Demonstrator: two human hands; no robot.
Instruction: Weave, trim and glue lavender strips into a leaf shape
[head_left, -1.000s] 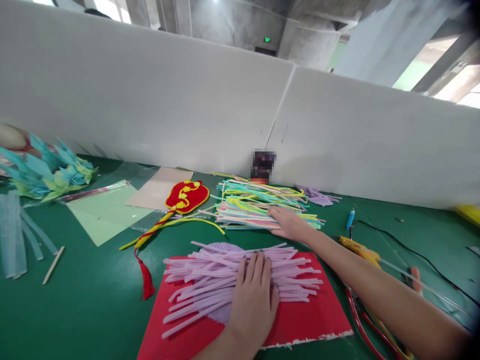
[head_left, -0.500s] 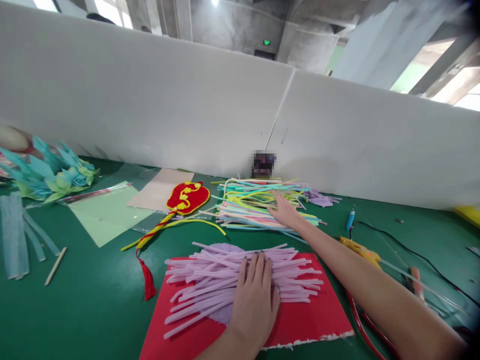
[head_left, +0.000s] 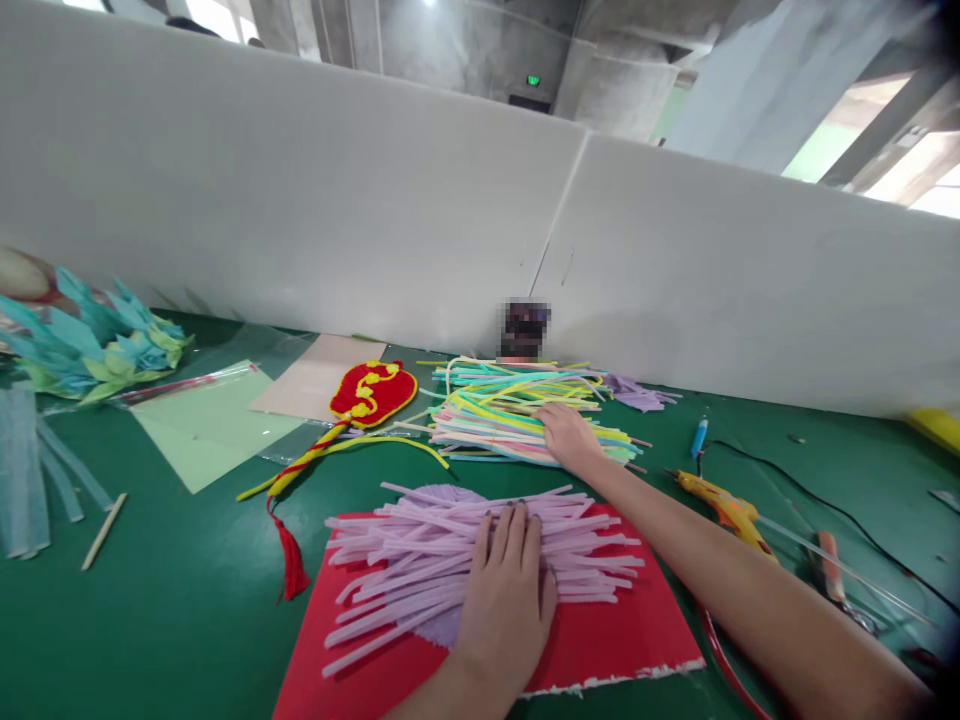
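Note:
My left hand [head_left: 506,590] lies flat, fingers stretched out, on a layer of lilac pipe cleaners [head_left: 405,565]. They rest across a round lilac fuzzy piece [head_left: 439,630] on a red board [head_left: 600,645] with a torn white front edge. Farther off, my right hand [head_left: 571,438] is curled over the right part of a pile of multicoloured pipe cleaners [head_left: 487,405]. Its fingers are bent around some of them, and its fingertips are partly hidden among the stems.
Left of the pile lies a red and yellow fan [head_left: 382,392] with a red tassel [head_left: 292,565]. Green paper [head_left: 202,430] and teal paper flowers [head_left: 97,340] are farther left. A yellow glue gun [head_left: 724,500] and pliers [head_left: 831,565] lie beside my right arm. A white partition [head_left: 300,200] stands behind.
My right hand has drawn back slightly toward me on the multicoloured pile, and its fingers are more bent. My left hand stays flat on the lilac pipe cleaners.

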